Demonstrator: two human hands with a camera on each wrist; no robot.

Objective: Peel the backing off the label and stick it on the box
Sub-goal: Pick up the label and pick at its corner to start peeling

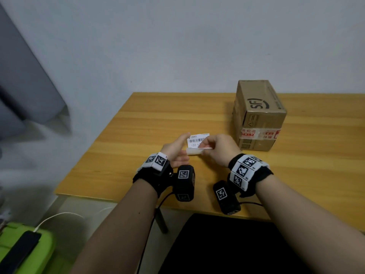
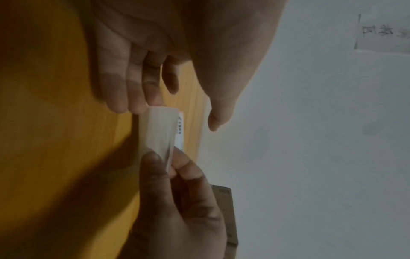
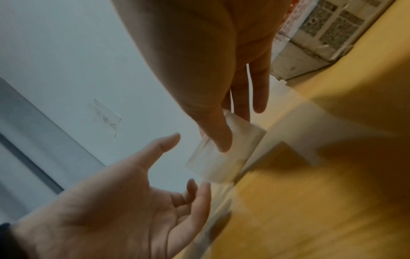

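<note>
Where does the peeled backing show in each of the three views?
Head: the backing is at centre, below the label, between the hands.
Left wrist: the backing is at centre, pinched from below by the right hand.
Right wrist: the backing is at centre, under the thumb.
Shared landmark: the box, seen in all three views.

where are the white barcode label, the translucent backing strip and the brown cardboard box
white barcode label [image 1: 197, 139], head view, printed barcode face
translucent backing strip [image 1: 194, 151], head view, peeled curl
brown cardboard box [image 1: 258, 99], head view, top panel by the logo
</note>
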